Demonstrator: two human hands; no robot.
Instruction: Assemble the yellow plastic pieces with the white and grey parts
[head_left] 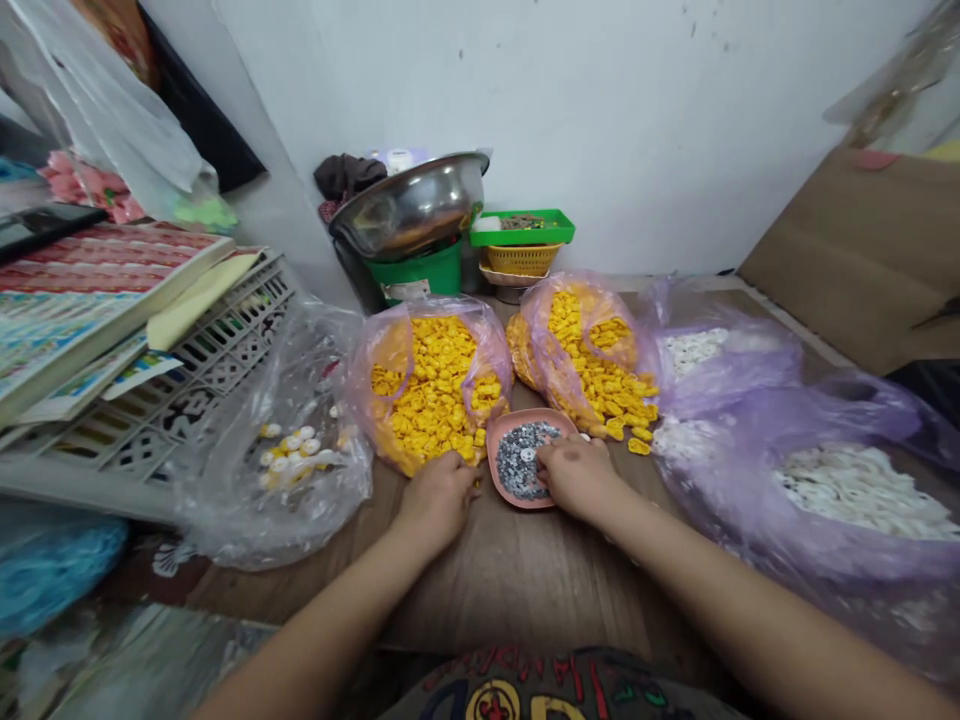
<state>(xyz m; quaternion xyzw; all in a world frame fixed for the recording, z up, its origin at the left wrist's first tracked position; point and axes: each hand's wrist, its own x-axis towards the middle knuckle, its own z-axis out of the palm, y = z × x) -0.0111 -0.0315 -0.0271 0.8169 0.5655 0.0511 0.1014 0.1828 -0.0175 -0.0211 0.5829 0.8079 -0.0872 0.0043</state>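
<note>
My left hand is closed low in front of a pink bag filled with small yellow plastic pieces. A bit of yellow shows at its fingertips, apparently one such piece. Over the right side of a pink dish, my right hand has its fingers pinched together. Small silvery metal parts fill the dish, and a white round piece lies on them beside those fingers. What the right fingertips hold, if anything, is hidden.
A second bag of yellow pieces spills behind the dish. Purple bags with white parts lie at right. A clear bag with yellow-and-white pieces and a grey crate stand left. A metal basin and green tray are behind.
</note>
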